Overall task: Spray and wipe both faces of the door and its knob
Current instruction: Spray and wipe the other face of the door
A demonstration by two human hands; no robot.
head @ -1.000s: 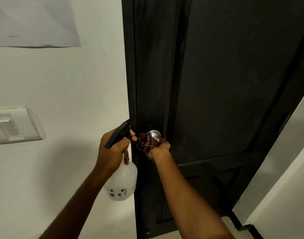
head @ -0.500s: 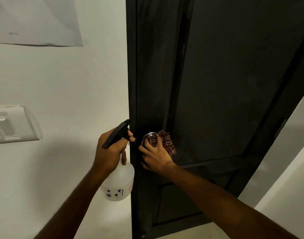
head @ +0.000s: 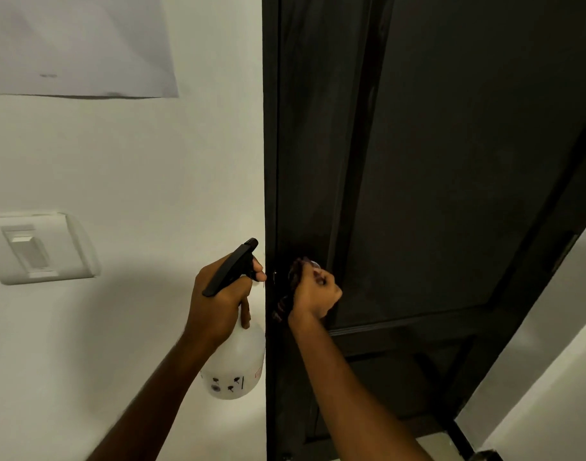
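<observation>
Right hand [head: 314,294] curls its fingers round the soft cloth [head: 282,306] bunched over the hard, probably slick knob [head: 315,263]; just left of them, left hand [head: 218,304] grips the spray bottle [head: 236,371] by its neck.

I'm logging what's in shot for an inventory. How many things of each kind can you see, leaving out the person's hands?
spray bottle: 1
cloth: 1
door: 1
knob: 1 (mostly hidden by cloth and hand)
wall switch: 1
sheet of paper: 1
Total: 6
</observation>
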